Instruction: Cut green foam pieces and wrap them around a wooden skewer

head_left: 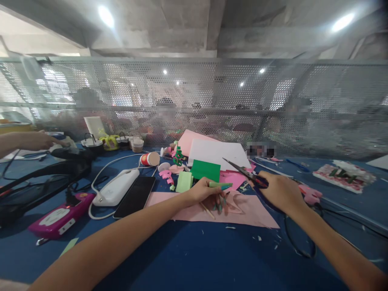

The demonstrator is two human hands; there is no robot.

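My left hand is over a pale pink sheet of paper, fingers bent and closed. A folded light green paper strip sticks out between its thumb and fingers. Small teal patches show at the fingertips; I cannot tell whether they are nails or paper. A thin wooden stick shows just below this hand. My right hand grips dark-handled scissors, their blades pointing up and left, apart from the green strip. Beyond the left hand lie a dark green paper and light green paper pieces.
Left lie a black phone, a white power bank with cables, and a magenta power strip. White sheets lie behind. A floral foam piece is at right. Another person's hand reaches in at far left.
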